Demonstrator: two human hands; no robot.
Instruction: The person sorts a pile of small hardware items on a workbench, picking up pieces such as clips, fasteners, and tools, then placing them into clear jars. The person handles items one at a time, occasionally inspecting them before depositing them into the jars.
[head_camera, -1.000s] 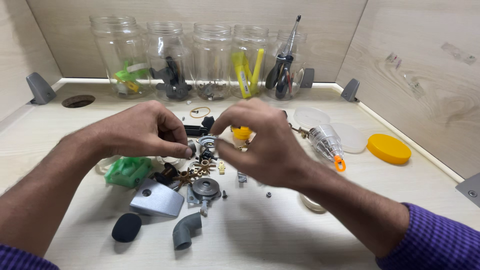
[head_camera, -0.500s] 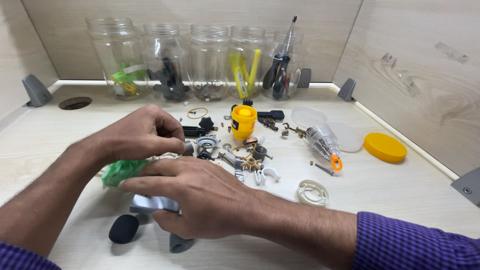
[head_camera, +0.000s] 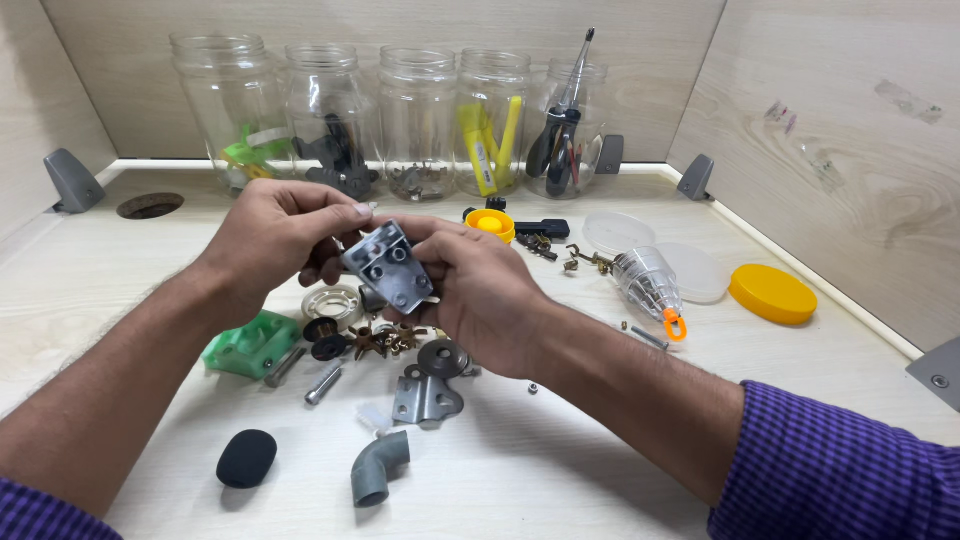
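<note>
A grey metal bracket plate (head_camera: 388, 265) with several round holes is held up above the pile of small parts, tilted toward me. My left hand (head_camera: 272, 238) pinches its upper left edge. My right hand (head_camera: 480, 290) grips it from the right and below. Under the hands lie a white ring (head_camera: 330, 300), brass bits (head_camera: 385, 340), a metal hinge piece (head_camera: 428, 392) and a green plastic block (head_camera: 250, 345).
Several glass jars (head_camera: 418, 120) with sorted parts stand along the back wall. A grey pipe elbow (head_camera: 378, 468) and black foam piece (head_camera: 246, 458) lie near me. A yellow lid (head_camera: 771, 293), clear lids (head_camera: 617, 232) and a tipped clear jar (head_camera: 648, 282) are at the right.
My right hand reached down to the grey plate near the table's front, picked it up and brought it up to my left hand, which now also holds it.
</note>
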